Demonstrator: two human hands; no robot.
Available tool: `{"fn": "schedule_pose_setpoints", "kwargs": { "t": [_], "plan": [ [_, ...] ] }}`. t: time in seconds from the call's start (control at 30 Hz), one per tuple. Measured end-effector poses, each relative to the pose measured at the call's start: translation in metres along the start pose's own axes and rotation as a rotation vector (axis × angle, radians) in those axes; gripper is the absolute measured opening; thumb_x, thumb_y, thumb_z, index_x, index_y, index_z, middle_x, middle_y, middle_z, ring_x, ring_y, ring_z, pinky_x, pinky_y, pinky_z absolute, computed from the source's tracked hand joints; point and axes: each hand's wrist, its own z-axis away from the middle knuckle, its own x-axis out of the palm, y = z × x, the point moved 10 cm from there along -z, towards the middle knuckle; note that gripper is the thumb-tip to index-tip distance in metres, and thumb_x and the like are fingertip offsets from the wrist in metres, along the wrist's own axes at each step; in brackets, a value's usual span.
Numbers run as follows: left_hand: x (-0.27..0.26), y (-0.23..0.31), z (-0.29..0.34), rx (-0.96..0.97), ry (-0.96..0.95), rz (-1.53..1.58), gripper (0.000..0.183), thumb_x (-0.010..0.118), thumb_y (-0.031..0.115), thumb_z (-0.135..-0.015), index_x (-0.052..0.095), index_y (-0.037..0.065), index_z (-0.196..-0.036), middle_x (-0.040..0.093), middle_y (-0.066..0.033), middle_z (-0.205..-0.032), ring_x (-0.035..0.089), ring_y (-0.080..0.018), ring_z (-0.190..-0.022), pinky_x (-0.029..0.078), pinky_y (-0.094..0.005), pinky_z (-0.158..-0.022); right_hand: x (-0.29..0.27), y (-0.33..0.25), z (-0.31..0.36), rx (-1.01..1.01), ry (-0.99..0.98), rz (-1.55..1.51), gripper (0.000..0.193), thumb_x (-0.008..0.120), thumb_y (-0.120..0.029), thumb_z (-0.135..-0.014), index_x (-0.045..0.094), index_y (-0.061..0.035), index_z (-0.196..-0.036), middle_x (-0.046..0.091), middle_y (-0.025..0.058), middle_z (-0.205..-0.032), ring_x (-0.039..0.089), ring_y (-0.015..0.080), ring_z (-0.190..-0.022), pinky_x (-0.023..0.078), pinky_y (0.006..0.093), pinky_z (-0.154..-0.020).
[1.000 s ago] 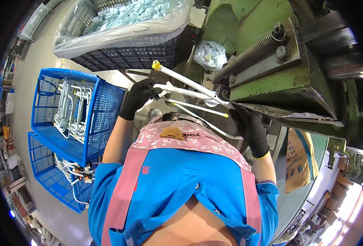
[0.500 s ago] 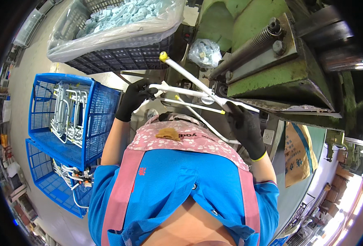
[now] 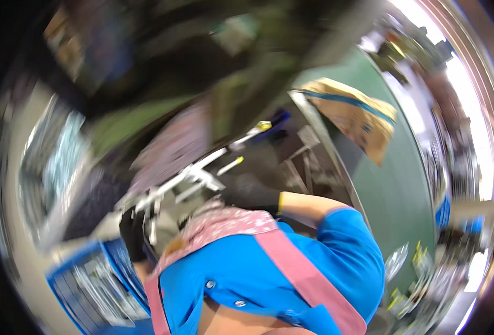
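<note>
My left hand, in a black glove, is closed around one end of a white bent-tube frame. The frame slants up to the right in front of my waist, and a yellow cap shows at its far end. A second yellow-tipped white tube lies close below it. My right hand, also black-gloved, is next to the tubes at the right; its fingers are smeared by motion and merge with the dark background, so their grip does not show.
Dark, blurred machinery fills the upper left. A green table runs along the right with a brown paper sack on it. A blue crate of white tubes stands low on the left, below a blurred bin of pale blue pieces.
The view has swung to the right, bringing the green table and sack nearer the middle. The white tube frame now slants up to the right, with my left hand lower at its end.
</note>
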Motion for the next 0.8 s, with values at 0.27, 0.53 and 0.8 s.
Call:
{"fn": "schedule_pose_setpoints", "kwargs": {
  "t": [0.27, 0.53, 0.8],
  "plan": [
    [0.019, 0.018, 0.016, 0.076, 0.247, 0.398, 0.022, 0.053, 0.017, -0.093, 0.065, -0.002, -0.093, 0.063, -0.0098, -0.080, 0.056, -0.0168, -0.068, 0.045, -0.0325, -0.062, -0.020, 0.012, -0.014, 0.152, 0.223, 0.048, 0.092, 0.067, -0.032, -0.079, 0.014, 0.0084, -0.143, 0.064, 0.0146, -0.081, 0.063, 0.0330, -0.066, 0.047, 0.0427, -0.052],
    [0.205, -0.040, -0.010, -0.312, -0.332, 0.428, 0.025, 0.053, 0.022, -0.092, 0.063, 0.000, -0.100, 0.064, -0.0119, -0.092, 0.059, -0.0202, -0.082, 0.045, -0.0317, -0.073, 0.004, 0.034, -0.025, 0.057, 0.331, 0.201, 0.086, 0.068, -0.027, -0.077, 0.022, 0.0052, -0.142, 0.064, 0.0139, -0.078, 0.063, 0.0328, -0.062, 0.047, 0.0416, -0.046],
    [0.217, -0.003, 0.043, -0.255, -0.860, 0.379, 0.032, 0.060, 0.016, -0.087, 0.056, -0.001, -0.114, 0.061, -0.0147, -0.107, 0.058, -0.0223, -0.095, 0.044, -0.0324, -0.084, 0.009, 0.028, -0.020, -0.097, 0.539, 0.284, 0.083, 0.067, -0.026, -0.078, 0.022, 0.0099, -0.138, 0.061, 0.0124, -0.067, 0.060, 0.0306, -0.053, 0.044, 0.0411, -0.042]
  ]
}}
